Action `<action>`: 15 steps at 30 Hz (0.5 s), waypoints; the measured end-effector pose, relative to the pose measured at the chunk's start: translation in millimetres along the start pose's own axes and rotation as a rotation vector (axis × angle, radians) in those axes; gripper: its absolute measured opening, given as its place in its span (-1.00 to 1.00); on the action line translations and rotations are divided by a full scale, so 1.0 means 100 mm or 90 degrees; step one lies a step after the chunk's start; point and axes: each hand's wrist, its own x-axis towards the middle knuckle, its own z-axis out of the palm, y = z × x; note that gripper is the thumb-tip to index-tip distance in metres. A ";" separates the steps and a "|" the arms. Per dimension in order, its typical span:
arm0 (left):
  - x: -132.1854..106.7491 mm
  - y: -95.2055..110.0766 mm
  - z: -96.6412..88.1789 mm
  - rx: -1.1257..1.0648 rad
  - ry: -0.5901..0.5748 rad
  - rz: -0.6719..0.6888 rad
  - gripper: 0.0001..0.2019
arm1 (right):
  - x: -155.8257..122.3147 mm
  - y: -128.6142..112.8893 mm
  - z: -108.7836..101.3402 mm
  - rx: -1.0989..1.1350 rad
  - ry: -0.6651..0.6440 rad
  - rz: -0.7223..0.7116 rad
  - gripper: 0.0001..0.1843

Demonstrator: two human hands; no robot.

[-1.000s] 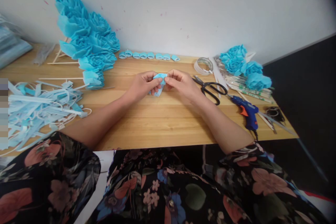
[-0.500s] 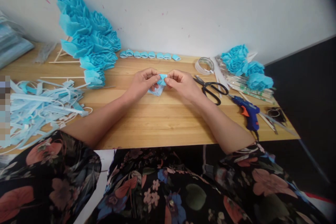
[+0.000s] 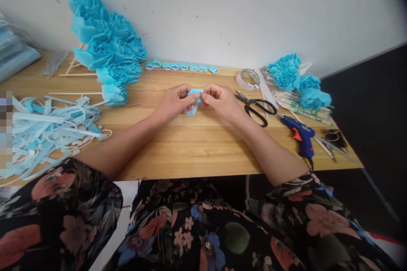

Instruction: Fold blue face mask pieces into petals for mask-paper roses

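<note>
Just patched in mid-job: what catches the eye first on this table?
The left hand and right hand meet at the middle of the wooden table, pinching a small blue folded piece. A heap of blue flowers on sticks lies back left by the wall; black scissors and a blue glue gun lie right.

Soft, even light brightens the white wall [image 3: 222, 8]; the left hand [image 3: 173, 103] and right hand [image 3: 222, 101] cast only faint shadows on the table [image 3: 190, 148]. The blue folded piece [image 3: 192, 110] they pinch is sharp, while edges bow and the corner at 1 o'clock is dark.
</note>
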 end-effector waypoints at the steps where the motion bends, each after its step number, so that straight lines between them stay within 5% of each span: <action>1: 0.00 0.00 0.01 0.009 0.001 0.001 -0.70 | 0.00 0.00 0.00 0.006 -0.001 -0.001 -0.75; 15: -0.01 0.07 -0.01 0.031 0.007 -0.022 -0.81 | -0.03 -0.08 -0.03 0.069 0.010 0.026 -0.56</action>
